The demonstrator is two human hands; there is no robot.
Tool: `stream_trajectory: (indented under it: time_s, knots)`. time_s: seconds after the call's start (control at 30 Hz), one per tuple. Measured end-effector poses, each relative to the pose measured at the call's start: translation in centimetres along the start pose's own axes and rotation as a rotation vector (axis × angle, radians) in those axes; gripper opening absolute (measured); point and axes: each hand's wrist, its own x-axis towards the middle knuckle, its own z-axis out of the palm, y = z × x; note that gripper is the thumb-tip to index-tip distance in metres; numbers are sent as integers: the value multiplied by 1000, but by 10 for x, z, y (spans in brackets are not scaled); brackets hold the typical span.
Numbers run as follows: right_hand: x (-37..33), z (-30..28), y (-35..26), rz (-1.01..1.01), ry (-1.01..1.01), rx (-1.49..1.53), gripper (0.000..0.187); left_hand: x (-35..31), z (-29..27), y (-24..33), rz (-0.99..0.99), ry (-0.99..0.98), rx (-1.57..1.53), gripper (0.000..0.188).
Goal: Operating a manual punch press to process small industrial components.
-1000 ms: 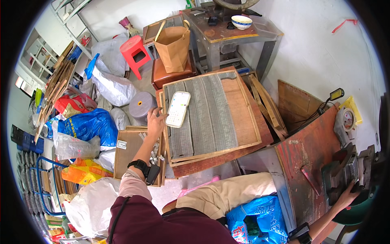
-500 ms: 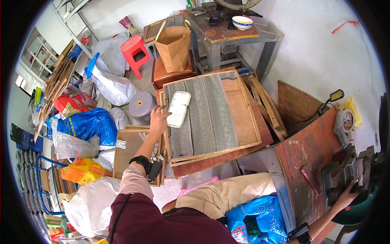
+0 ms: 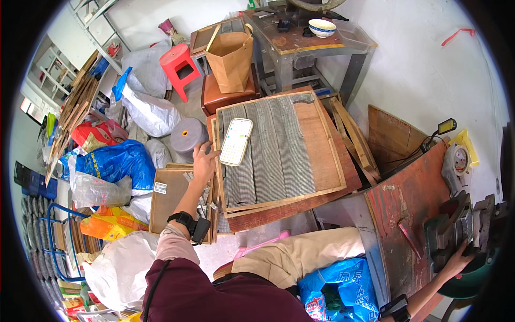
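We find the tray [image 3: 322,147] made of matt, unvarnished wood, smooth and bare along its right edge. Toward its left edge lie dull grey, finely ribbed strips [image 3: 273,155]; we cannot confirm metal or plastic. The phone [image 3: 236,142] on them presents a smooth, glassy face. We record the worktop [image 3: 410,196] as scuffed, its red-brown finish worn; at its right edge, the machine [image 3: 455,231] appears dark, dull metal.
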Motion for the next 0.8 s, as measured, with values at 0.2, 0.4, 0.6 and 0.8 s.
stream_trajectory:
  time_s: [0.2,0.4,0.6,0.8]
  knots:
    - [3,4,11,11,-20,-12,60,-3,-4,0,-31,26,-24,23]
    - [2,4,8,-1,-8,0,55,-5,-4,4,-26,-32,-14,24]
    - [1,3,5,0,2,6,60,-5,0,10,12,-25,-81,25]
    - [0,2,6,11,-2,5,62,-4,2,14,28,-44,-77,26]
